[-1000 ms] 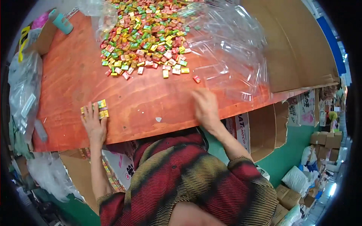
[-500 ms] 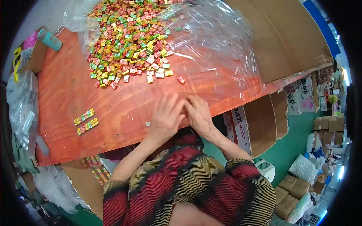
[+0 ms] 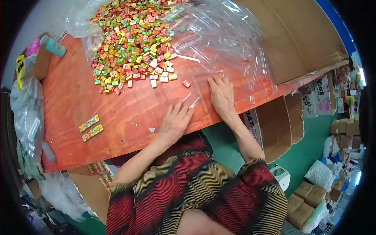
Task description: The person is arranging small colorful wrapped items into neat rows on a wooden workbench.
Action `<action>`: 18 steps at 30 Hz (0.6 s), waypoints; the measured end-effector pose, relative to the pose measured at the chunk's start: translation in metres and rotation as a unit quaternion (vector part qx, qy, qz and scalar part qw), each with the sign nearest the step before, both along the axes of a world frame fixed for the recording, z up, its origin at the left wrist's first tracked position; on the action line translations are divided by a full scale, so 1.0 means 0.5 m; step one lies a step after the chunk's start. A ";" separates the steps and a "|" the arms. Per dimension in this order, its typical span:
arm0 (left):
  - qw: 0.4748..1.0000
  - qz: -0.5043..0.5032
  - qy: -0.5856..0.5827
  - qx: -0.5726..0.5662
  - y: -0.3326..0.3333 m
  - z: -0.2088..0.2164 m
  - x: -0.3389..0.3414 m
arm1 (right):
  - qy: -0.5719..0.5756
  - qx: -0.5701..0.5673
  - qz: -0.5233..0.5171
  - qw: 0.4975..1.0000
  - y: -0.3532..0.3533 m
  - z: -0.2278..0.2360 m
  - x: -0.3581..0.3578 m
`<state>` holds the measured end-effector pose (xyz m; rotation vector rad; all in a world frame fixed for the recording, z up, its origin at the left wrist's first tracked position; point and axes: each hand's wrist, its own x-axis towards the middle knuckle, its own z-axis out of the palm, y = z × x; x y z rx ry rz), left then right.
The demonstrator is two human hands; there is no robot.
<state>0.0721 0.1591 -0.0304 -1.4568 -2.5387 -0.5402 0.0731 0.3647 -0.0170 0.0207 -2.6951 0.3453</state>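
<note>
My left hand (image 3: 175,120) lies near the table's front edge, fingers stretched forward, its tips beside a thin clear plastic sleeve (image 3: 192,99). Farther to the right, my right hand (image 3: 222,96) rests flat with extended fingers on clear plastic (image 3: 202,79) at the near side of a loose pile of clear sleeves (image 3: 219,35). Neither hand grips anything that I can see. A single red-and-white small packet (image 3: 186,84) sits just beyond and between the hands. Beyond it spreads a big heap of small red, yellow and green packets (image 3: 133,47).
Two short rows of packets (image 3: 91,128) lie at the left of the red wooden table (image 3: 117,113). A teal bottle (image 3: 53,46) and plastic bags (image 3: 27,113) are at the left edge. An open cardboard box (image 3: 301,35) stands at the right; others (image 3: 274,125) are below.
My hands were close together near the front edge. They have come apart: the right moved forward and right onto the clear plastic, the left settled on the table.
</note>
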 end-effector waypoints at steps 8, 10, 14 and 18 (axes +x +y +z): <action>0.992 0.102 -0.042 0.062 -0.137 0.007 0.041 | -0.009 0.005 0.047 0.999 -0.045 -0.025 0.051; 0.989 0.118 -0.042 0.077 -0.154 0.009 0.044 | -0.016 -0.011 0.103 0.995 -0.067 -0.024 0.077; 0.994 0.100 -0.029 0.031 -0.191 0.016 0.041 | -0.086 -0.036 0.166 0.982 -0.107 -0.012 0.080; 0.995 0.093 -0.030 0.029 -0.215 0.019 0.041 | -0.049 -0.121 0.209 0.969 -0.112 0.008 0.061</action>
